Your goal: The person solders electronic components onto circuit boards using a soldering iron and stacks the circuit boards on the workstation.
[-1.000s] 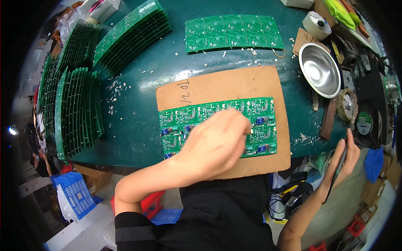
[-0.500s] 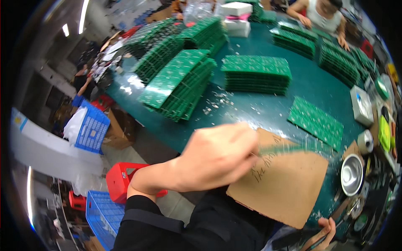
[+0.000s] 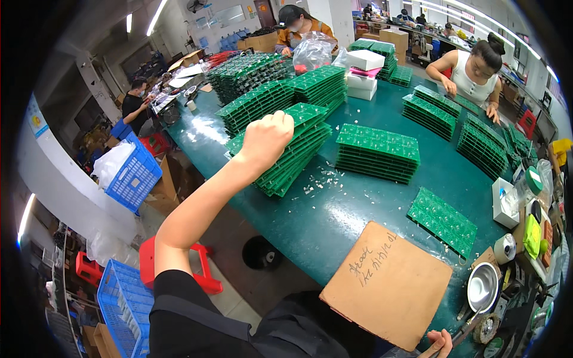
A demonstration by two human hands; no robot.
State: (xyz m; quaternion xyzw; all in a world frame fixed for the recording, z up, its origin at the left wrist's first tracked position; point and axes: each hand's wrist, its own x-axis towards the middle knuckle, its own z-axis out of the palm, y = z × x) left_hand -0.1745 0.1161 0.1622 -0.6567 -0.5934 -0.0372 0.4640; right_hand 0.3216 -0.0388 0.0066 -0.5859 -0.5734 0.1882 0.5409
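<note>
My left hand (image 3: 267, 140) is closed at the near-left stack of green circuit boards (image 3: 292, 170). Its fingers curl down at a circuit board (image 3: 307, 113) on top of that stack; the fingertips are hidden. Low on the right, my right hand (image 3: 439, 344) is closed around a slim dark tool (image 3: 462, 333), whose exact kind I cannot make out. Beside that hand lies a brown cardboard sheet (image 3: 391, 280) with handwriting, at the table edge in front of me. A single circuit board (image 3: 443, 222) lies flat beyond the cardboard.
More board stacks stand on the green table (image 3: 280, 221), one in the middle (image 3: 377, 152). White scraps (image 3: 322, 179) lie scattered nearby. A metal bowl (image 3: 482, 287), tape roll (image 3: 505, 247) and white box (image 3: 505, 203) line the right. Co-workers sit across. A red stool (image 3: 206, 271) stands left.
My left hand has swung left and away from over the cardboard, where it held a blurred green board, to the near-left stack. The cardboard's face now shows bare. My right hand keeps its tool.
</note>
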